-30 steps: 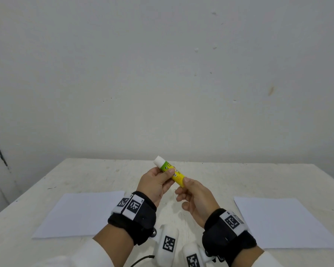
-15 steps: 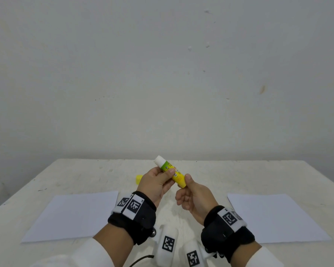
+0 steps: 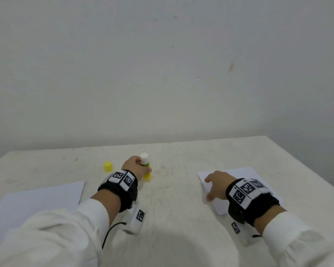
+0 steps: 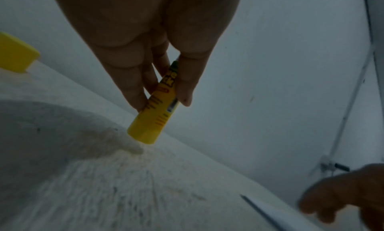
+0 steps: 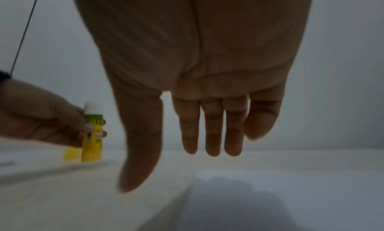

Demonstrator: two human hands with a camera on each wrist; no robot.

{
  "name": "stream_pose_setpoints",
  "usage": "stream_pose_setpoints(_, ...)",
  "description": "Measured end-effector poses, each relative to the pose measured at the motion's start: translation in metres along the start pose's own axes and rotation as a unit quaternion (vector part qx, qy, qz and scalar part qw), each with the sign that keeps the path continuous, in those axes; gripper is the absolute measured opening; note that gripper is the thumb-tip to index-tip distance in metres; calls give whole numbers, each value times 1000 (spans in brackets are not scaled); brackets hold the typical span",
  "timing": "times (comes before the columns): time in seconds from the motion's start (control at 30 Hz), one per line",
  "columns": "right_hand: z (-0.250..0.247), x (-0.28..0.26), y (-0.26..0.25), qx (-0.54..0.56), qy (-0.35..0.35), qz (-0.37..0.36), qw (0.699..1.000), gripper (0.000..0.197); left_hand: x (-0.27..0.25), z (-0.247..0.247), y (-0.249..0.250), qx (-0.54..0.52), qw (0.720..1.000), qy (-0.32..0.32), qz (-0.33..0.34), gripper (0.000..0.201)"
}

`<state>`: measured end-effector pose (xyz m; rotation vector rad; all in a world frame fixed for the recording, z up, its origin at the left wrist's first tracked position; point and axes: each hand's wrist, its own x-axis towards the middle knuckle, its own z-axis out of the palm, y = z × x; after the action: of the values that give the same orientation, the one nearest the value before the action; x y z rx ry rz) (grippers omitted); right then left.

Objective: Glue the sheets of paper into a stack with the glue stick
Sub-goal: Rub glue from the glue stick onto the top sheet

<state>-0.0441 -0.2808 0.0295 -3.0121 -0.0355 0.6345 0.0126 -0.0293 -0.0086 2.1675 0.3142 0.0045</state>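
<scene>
A yellow-green glue stick (image 3: 146,168) with its white glue tip bared stands upright on the table, base down. My left hand (image 3: 136,167) pinches its barrel (image 4: 158,106) between thumb and fingers. Its yellow cap (image 3: 108,166) sits on the table just left of that hand. My right hand (image 3: 215,186) hovers open, fingers spread (image 5: 212,128), over the near-left corner of the right sheet of paper (image 3: 245,172). A second white sheet (image 3: 37,201) lies flat at the left.
The white table (image 3: 172,189) meets a plain wall at the back; its right edge (image 3: 307,168) runs diagonally. A thin black cable (image 3: 108,234) trails from my left wrist strap near the front edge.
Both hands came down from mid-air. The left set the glue stick upright on the table, still holding it. The right let go of the stick and moved right over the right sheet.
</scene>
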Motion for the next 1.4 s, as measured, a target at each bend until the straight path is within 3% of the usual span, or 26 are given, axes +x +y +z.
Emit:
stream_pose_setpoints(0.17,16,5,20,-97,-84,11,992,61,10,10,1,53,999,-1,-14,43)
stream_pose_setpoints(0.4,24,1,25,-89,-106,-19,990,49,20,11,0,48,998,1,-31,49)
stream_pose_setpoints(0.57,13,-12,14,-154,-127,-48,979,13,17,5,-2,110,991,-50,-55,55)
stream_pose_setpoints(0.67,11,-14,11,-179,-90,-36,979,28,13,0,-6,130,986,-80,-64,66)
stream_pose_setpoints(0.8,10,-12,14,-122,-38,3,992,36,2,-6,-11,151,981,-104,-64,71)
stream_pose_setpoints(0.87,7,-14,12,-98,-12,7,995,34,-4,-7,-13,136,980,-127,-66,66)
stream_pose_setpoints(0.93,4,-18,4,-95,4,-4,996,15,-15,-9,-13,118,980,-152,-58,53)
stream_pose_setpoints(1.1,5,-29,-49,-75,35,-93,992,21,-48,-18,-8,163,966,-198,13,38)
stream_pose_setpoints(1.17,13,-33,-78,-77,40,-136,987,21,-60,-21,-10,198,955,-215,44,42)
stream_pose_setpoints(1.27,26,-33,-117,-59,42,-202,977,21,-70,-27,-16,295,916,-256,95,44)
stream_pose_setpoints(1.4,36,-29,-147,-14,-73,-269,960,29,-76,-41,-33,464,839,-274,80,47)
